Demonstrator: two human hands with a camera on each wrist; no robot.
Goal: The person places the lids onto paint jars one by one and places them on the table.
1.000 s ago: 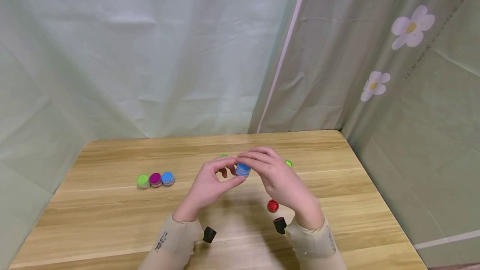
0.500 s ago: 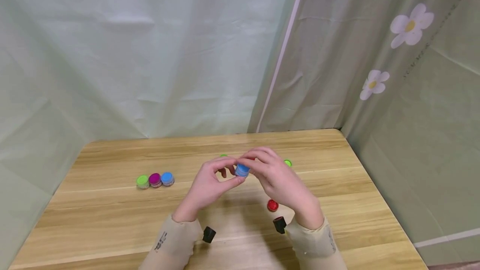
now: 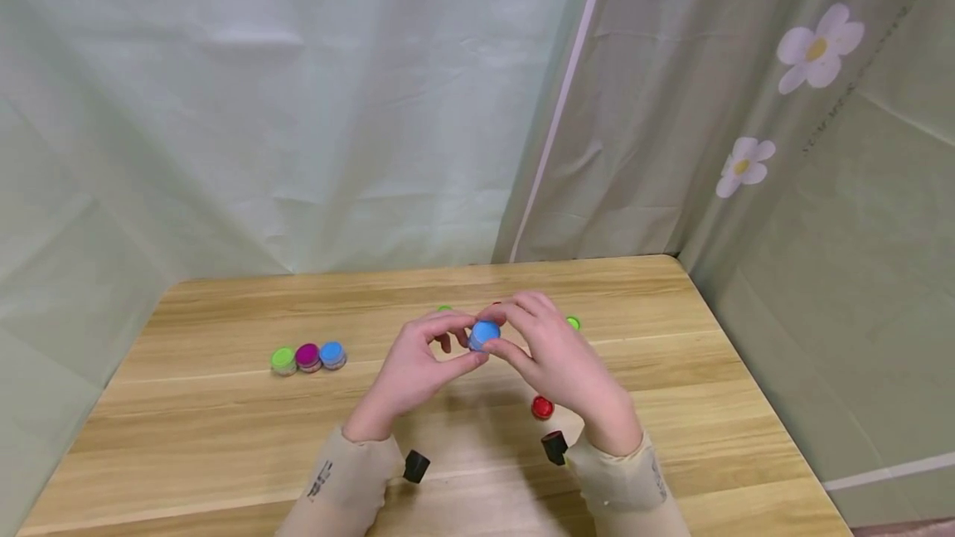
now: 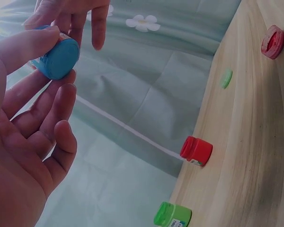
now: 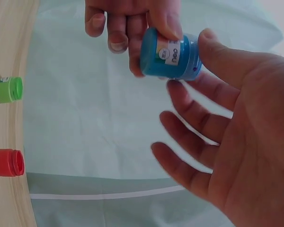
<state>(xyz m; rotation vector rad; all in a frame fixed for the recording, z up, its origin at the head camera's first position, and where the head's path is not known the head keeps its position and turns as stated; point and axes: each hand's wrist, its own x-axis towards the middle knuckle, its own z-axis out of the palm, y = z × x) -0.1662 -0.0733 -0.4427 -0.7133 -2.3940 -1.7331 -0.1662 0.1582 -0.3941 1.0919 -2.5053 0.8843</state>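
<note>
Both forearms angle inward in beige sleeves [image 3: 346, 479], hands meeting at a blue paint jar [image 3: 485, 336] held lid-up in the air above the wooden tabletop [image 3: 186, 413]. Left hand [image 3: 414, 359]: thumb and index finger pinch the jar's labelled body, gap just the jar's width; the other fingers loosely curled beneath. Right hand [image 3: 555, 350]: arched in from the jar's right, thumb and fingertip pinching its lid end, spare fingers fanned apart. Left of the held jar, on the tabletop: a touching row of green-lidded jar [image 3: 283, 360], purple-lidded jar [image 3: 309, 357] and blue-lidded jar [image 3: 332, 355]. Beyond the held jar: open green jar [image 5: 9, 90] and open red jar [image 5: 9, 162]. Right of it: green lid [image 3: 573, 323], farther back; red lid [image 3: 542, 408], nearer the person.
</note>
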